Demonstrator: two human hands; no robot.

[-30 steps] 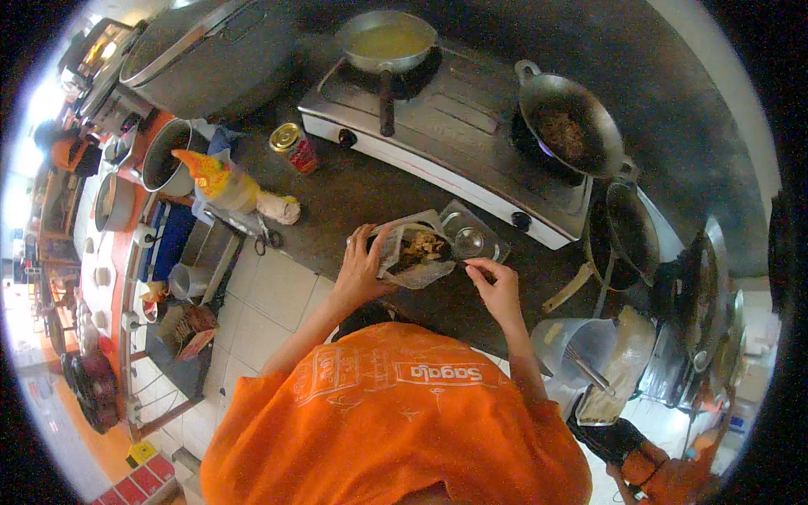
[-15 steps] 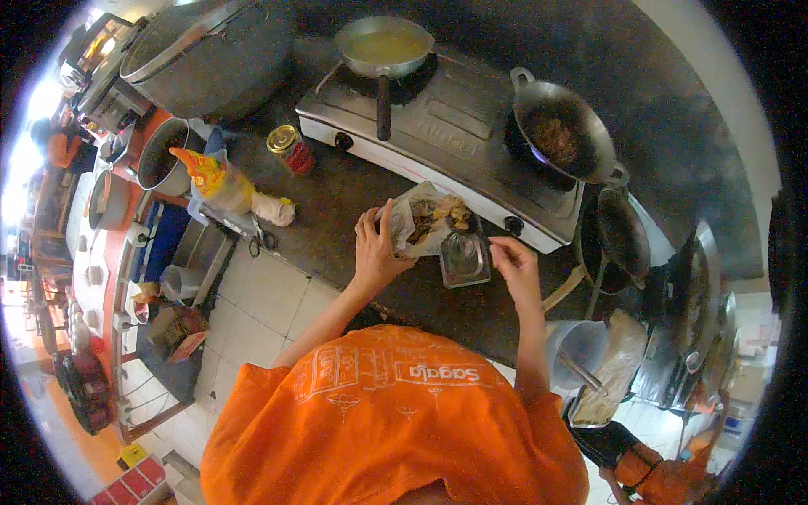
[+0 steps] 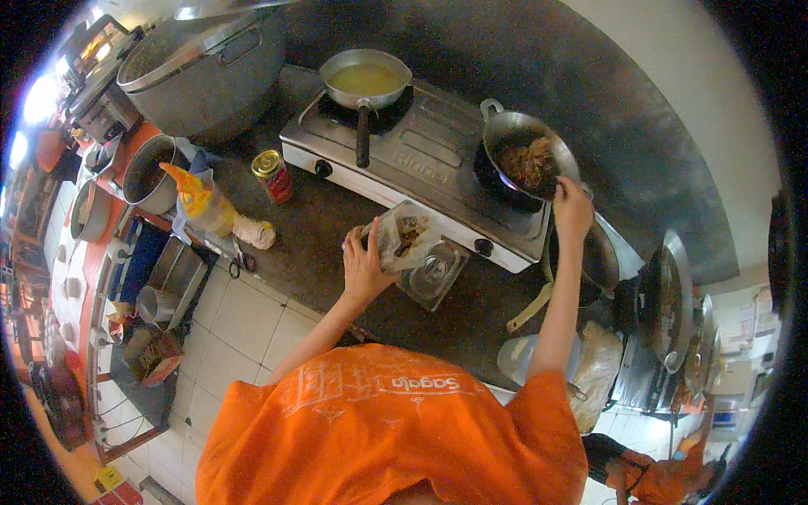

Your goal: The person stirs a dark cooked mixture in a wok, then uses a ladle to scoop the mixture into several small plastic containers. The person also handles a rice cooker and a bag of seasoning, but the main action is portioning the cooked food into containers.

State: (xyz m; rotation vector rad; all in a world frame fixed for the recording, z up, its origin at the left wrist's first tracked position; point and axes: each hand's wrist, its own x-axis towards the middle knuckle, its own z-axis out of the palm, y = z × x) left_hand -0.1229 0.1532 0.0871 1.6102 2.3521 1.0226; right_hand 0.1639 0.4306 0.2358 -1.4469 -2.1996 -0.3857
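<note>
Much of the lower surface [image 3: 337, 252] is hidden by an orange shirt, and the far right edge is bent and dim, so the stacked pans there are hard to make out. What lies inside the clear bag [image 3: 406, 240] can only be read as brown bits of food. A small red can with a yellow lid [image 3: 273, 175] is stood left of the stove [image 3: 429, 160], and a yellow and orange packet [image 3: 195, 195] is seen further left beside a white wad. A clear lidded box [image 3: 433, 273] is set just beside the bag, toward the person.

The bag is held up open-mouthed over the dark surface, in front of the stove, by the left hand [image 3: 364, 269], whose grip is pinched on the bag's left side. The right hand [image 3: 572, 209] is laid on the rim of the wok [image 3: 526, 160], fingers curled over its edge; brown fried food is seen inside. A saucepan of yellow liquid [image 3: 367, 80] is seated on the left burner.
</note>
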